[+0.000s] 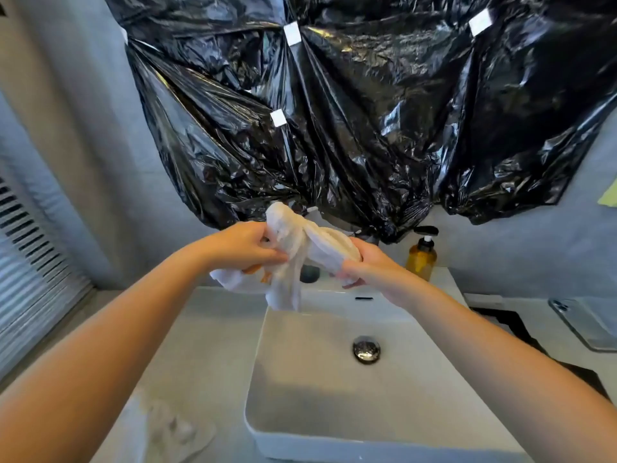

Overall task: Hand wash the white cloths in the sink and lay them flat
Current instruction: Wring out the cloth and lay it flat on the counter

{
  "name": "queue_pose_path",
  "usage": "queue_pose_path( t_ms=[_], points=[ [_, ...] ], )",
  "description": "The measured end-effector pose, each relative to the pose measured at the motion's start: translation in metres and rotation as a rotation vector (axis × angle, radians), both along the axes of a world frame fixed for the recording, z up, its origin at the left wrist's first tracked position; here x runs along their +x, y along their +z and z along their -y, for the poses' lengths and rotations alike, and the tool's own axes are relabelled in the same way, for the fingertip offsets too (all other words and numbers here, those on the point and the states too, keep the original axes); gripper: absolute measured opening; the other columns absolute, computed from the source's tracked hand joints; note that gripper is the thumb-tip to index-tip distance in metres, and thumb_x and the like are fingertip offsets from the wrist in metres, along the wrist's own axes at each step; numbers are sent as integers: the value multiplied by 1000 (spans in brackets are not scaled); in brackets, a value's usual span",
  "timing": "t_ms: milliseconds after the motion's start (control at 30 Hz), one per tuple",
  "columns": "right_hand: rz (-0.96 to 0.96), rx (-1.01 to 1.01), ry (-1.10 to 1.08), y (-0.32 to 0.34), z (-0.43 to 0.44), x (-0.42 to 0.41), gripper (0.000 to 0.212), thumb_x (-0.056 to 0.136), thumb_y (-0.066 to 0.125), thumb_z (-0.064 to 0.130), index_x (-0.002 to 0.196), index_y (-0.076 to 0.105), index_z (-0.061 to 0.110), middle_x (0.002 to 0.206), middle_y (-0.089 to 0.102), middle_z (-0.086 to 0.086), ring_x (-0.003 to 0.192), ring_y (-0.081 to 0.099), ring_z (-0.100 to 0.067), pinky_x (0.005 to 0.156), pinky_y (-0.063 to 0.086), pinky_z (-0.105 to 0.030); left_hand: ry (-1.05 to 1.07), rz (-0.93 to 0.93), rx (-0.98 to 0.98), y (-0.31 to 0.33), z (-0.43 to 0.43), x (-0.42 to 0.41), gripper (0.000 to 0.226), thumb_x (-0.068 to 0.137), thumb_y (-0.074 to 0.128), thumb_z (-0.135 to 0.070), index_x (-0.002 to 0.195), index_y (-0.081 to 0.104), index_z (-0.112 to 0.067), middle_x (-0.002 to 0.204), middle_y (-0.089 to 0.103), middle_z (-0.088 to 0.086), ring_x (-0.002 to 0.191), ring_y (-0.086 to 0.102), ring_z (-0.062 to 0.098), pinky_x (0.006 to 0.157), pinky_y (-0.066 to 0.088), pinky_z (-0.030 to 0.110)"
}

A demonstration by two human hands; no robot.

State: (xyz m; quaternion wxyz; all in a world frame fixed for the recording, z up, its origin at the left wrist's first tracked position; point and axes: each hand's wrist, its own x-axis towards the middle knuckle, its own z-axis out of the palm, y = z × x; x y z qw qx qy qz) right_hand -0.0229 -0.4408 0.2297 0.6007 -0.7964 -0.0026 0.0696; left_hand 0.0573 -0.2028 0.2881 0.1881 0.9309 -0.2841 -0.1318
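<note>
The white cloth [300,243] is held in the air above the far rim of the sink [317,396], toward 12 o'clock from the drain [366,349]. It is gripped at both ends: the left hand [245,248] is clenched round the bunched end at 9 o'clock, and the right hand [365,267] is closed round the rolled end at 3 o'clock. The cloth is judged to be soft, limp and light, heavier if soaked and probably slippery where soapy. Hold is best taken on the thick bunched ends rather than on the loose tail. Its long axis runs from 9 to 3 o'clock, dipping slightly toward the right. 1 fold stands up toward 12 o'clock, and 1 loose tail hangs toward 6 o'clock over the basin. A 2nd pale cloth [167,429] seems to lie on the counter at 7 o'clock, though it is blurred.
</note>
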Motion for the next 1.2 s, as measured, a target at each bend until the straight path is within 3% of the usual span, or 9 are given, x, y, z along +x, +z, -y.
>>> queue_pose_path(
  t_ms=[167, 300, 400, 533, 733, 867, 967, 1067, 1200],
  points=[
    [77, 14, -285, 41, -25, 17, 43, 77, 63, 13, 120, 60, 9, 107, 57, -9, 93, 55, -23, 74, 49, -37, 128, 469, 269, 58, -57, 16, 33, 97, 54, -47, 81, 52, -18, 78, 57, -1, 73, 53, 18, 58, 39, 32],
    [99, 282, -295, 68, -49, 13, 44, 63, 63, 25, 104, 64, 8, 116, 57, -15, 94, 60, -27, 75, 61, -43, 236, 461, 332, 59, -100, 29, 25, 98, 53, -37, 81, 48, -20, 85, 59, 3, 76, 54, 20, 67, 48, 38],
    [122, 385, -232, 85, -73, 13, 49, 70, 66, 23, 116, 62, 4, 119, 54, -17, 86, 64, -19, 62, 59, -36, 219, 307, 105, 47, -116, 30, 17, 95, 55, -31, 109, 54, -22, 107, 63, 0, 97, 60, 21, 84, 53, 40],
    [95, 384, -171, 108, -107, 15, 55, 74, 67, 21, 126, 61, 4, 114, 55, -14, 65, 59, -14, 63, 57, -33, -78, 26, -448, 51, -108, 12, 65, 89, 65, -24, 145, 34, -35, 138, 53, -14, 123, 55, 7, 99, 51, 34],
    [50, 448, -201, 135, -124, 18, 23, 90, 56, 11, 112, 60, 9, 66, 53, -4, 54, 53, -14, 69, 56, -38, -46, 20, -840, 74, -104, -6, 40, 92, 70, -22, 125, 49, -29, 123, 60, -8, 111, 62, 6, 91, 56, 29],
    [17, 317, -32, 152, -135, 20, 21, 93, 51, 17, 113, 56, 11, 75, 54, -3, 68, 59, -17, 70, 57, -38, 229, 294, -1017, 100, -83, 5, 12, 93, 65, -21, 103, 60, -26, 101, 59, -6, 97, 58, 16, 73, 49, 27],
    [67, 155, 113, 162, -133, 27, 47, 87, 62, 33, 131, 49, 20, 119, 59, -12, 98, 66, -27, 79, 59, -40, 302, 269, -1120, 125, -74, 14, 14, 92, 64, -16, 101, 61, -25, 101, 60, -5, 100, 59, 20, 76, 51, 31],
    [163, -46, 188, 176, -131, 36, 61, 75, 69, 55, 129, 49, 36, 125, 58, 5, 117, 56, -17, 109, 44, -50, 280, 218, -1119, 153, -72, 17, 14, 91, 64, -16, 98, 61, -28, 108, 64, 4, 103, 62, 23, 86, 54, 42],
    [266, -191, 273, 190, -140, 41, 82, 78, 71, 52, 149, 36, 35, 135, 54, 20, 133, 47, -9, 112, 36, -41, 179, 245, -1009, 191, -76, 20, 13, 89, 68, -18, 99, 64, -24, 106, 66, 4, 101, 63, 22, 87, 53, 38]
  ],
)
